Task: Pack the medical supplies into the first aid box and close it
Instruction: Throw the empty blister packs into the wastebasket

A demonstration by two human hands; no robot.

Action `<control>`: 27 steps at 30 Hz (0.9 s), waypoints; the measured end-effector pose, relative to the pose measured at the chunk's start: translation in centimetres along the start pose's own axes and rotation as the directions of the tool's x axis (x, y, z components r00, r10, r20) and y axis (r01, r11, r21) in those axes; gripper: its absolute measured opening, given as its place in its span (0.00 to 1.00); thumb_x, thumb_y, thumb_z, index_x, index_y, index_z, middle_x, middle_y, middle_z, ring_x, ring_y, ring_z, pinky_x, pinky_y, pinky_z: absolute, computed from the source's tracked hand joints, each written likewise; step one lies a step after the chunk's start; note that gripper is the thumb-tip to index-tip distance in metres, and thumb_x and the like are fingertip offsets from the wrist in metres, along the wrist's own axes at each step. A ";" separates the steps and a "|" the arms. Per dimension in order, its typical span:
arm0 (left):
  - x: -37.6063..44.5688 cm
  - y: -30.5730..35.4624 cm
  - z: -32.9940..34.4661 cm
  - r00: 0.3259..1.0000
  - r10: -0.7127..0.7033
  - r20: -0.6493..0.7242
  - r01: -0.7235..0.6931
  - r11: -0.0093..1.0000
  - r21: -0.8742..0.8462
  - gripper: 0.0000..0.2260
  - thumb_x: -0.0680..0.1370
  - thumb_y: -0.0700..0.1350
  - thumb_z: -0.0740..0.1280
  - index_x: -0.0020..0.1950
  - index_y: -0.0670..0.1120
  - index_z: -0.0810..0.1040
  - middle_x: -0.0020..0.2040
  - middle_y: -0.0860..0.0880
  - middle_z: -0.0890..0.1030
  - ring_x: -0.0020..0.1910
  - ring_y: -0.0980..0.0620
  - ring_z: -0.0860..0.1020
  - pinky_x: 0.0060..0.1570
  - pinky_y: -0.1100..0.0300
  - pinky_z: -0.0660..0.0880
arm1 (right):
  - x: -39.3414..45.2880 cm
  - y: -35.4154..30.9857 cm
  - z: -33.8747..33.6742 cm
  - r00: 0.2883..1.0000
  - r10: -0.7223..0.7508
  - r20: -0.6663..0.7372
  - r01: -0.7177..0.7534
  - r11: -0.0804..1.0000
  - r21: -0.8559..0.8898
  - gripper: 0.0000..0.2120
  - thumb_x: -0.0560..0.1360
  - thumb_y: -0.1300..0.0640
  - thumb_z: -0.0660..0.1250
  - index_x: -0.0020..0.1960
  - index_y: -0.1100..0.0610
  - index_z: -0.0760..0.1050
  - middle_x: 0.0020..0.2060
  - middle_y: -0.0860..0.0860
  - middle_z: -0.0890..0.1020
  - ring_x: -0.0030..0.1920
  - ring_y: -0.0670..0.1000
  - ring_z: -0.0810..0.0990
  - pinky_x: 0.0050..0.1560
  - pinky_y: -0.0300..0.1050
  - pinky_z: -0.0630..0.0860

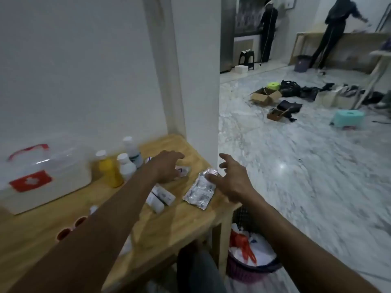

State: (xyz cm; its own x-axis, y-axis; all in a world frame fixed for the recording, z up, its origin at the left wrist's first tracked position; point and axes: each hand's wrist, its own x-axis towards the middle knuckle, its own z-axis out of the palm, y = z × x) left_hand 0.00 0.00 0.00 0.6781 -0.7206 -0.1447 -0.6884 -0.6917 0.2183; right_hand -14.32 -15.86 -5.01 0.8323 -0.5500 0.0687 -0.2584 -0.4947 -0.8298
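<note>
- First aid box (pixel 45 176), clear with a red handle and a red label bearing a white cross, is sitting at nine o'clock on the wooden table (pixel 169 227), its lid down; no wording on it is readable.
- Yellow bottle (pixel 109 170) and two white bottles (pixel 127 166) are standing just right of the box; their labels are too blurred to read.
- Left hand (pixel 167 166) is reaching toward twelve o'clock, fingers spread and pressing down on a small packet (pixel 183 170), not curling round it.
- Small white cartons (pixel 160 197) are lying near the forearm, print illegible.
- Foil pill strips (pixel 200 191) are lying at the table's right edge.
- Right hand (pixel 231 178) is hovering at two o'clock, fingers splayed, thumb touching the strips, holding nothing.
- Packing is seemingly just beginning: supplies are still out, so the next move is calling for a firm pinch on the thin strips and an opened lid.
</note>
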 end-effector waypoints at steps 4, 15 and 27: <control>1.5 -0.5 -0.1 0.993 -0.054 0.104 0.047 0.997 0.064 0.34 0.73 0.46 0.75 0.76 0.48 0.64 0.73 0.46 0.68 0.71 0.45 0.66 0.66 0.55 0.66 | 0.8 1.1 0.2 0.997 0.054 0.062 -0.056 0.998 0.030 0.41 0.66 0.48 0.79 0.74 0.50 0.64 0.60 0.52 0.79 0.55 0.50 0.76 0.50 0.41 0.71; 3.4 0.7 1.1 0.998 0.025 -0.053 -0.023 0.999 0.035 0.15 0.67 0.45 0.77 0.51 0.43 0.81 0.52 0.45 0.79 0.49 0.45 0.77 0.48 0.50 0.76 | 1.2 2.1 -0.2 0.994 0.104 -0.045 -0.093 0.975 0.200 0.08 0.66 0.58 0.79 0.40 0.56 0.81 0.31 0.45 0.81 0.32 0.39 0.79 0.32 0.32 0.71; 5.7 10.5 0.3 0.868 0.054 -0.494 -0.251 0.905 -0.342 0.04 0.71 0.47 0.68 0.37 0.49 0.79 0.41 0.54 0.85 0.43 0.49 0.83 0.44 0.49 0.80 | 0.4 4.7 -10.0 0.836 0.292 -0.464 -0.084 0.904 0.419 0.08 0.70 0.57 0.76 0.44 0.57 0.77 0.38 0.52 0.84 0.38 0.51 0.84 0.38 0.57 0.84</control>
State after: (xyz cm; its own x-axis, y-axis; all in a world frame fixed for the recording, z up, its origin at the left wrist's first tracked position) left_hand -3.40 -11.36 1.19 0.6784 -0.6386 0.3632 -0.7056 -0.4287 0.5642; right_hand -20.10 -25.14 -3.37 0.3931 -0.9167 0.0718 -0.0981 -0.1194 -0.9880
